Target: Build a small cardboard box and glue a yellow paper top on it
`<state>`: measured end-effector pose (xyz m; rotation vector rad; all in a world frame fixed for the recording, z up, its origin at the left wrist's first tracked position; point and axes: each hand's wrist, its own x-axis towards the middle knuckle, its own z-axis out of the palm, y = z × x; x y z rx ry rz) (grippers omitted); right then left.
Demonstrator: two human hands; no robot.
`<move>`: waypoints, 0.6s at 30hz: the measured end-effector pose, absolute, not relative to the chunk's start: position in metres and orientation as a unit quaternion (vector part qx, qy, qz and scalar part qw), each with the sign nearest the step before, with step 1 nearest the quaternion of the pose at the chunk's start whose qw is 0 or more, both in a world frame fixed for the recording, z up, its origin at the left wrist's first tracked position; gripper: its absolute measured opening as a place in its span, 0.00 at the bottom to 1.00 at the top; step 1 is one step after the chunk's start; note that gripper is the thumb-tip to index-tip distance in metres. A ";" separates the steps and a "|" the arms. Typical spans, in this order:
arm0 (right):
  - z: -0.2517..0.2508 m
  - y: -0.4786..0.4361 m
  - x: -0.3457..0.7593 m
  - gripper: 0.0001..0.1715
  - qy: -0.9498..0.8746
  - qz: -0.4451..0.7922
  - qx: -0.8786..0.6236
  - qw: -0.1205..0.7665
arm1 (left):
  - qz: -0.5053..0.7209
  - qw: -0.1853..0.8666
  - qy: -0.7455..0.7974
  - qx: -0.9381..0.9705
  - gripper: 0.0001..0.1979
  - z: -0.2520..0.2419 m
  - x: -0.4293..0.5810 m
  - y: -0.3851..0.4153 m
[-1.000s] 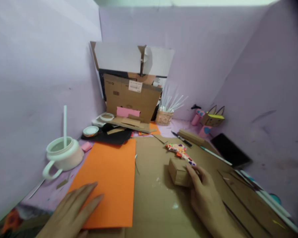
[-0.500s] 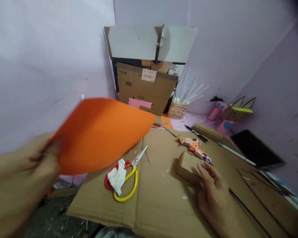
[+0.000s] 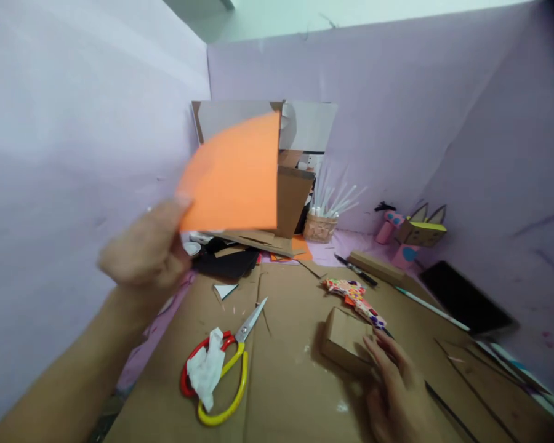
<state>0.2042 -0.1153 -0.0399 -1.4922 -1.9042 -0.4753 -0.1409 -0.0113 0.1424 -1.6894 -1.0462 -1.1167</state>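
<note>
Raised above the work surface, my left hand (image 3: 150, 249) pinches an orange sheet of paper or foam (image 3: 240, 175) by its lower left corner. The sheet hides part of the cardboard behind it. My right hand (image 3: 394, 384) is low on the right, its fingers closed round the near end of a small cardboard box (image 3: 348, 338) that rests on the cardboard. Left of the box lie scissors (image 3: 231, 363) with red and yellow handles, partly open. A crumpled white tissue (image 3: 207, 369) covers part of the handles. Just beyond the box is a patterned glue gun (image 3: 353, 298).
Black and brown scraps (image 3: 226, 261) are piled at the back left. Behind stands a small basket (image 3: 321, 226) of white sticks. A black pen (image 3: 355, 271), a cardboard strip (image 3: 383, 267), a dark flat device (image 3: 466, 298) and a cardboard animal figure (image 3: 418, 232) are on the right.
My left hand has lifted the orange sheet up and to the right, away from the scissors. The view has tilted upward. My right hand stays at the box.
</note>
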 end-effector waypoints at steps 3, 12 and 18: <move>-0.041 -0.116 0.205 0.33 -0.730 -0.172 -0.574 0.329 | -0.460 0.411 -0.301 -0.728 0.31 0.116 -0.125 0.007; -0.052 -0.116 0.206 0.33 -0.725 -0.160 -0.586 0.325 | -0.232 0.237 -0.439 -0.835 0.23 0.028 -0.119 0.003; -0.054 -0.114 0.207 0.30 -0.719 -0.157 -0.588 0.337 | 0.046 0.145 -0.611 -0.777 0.18 0.038 -0.114 -0.003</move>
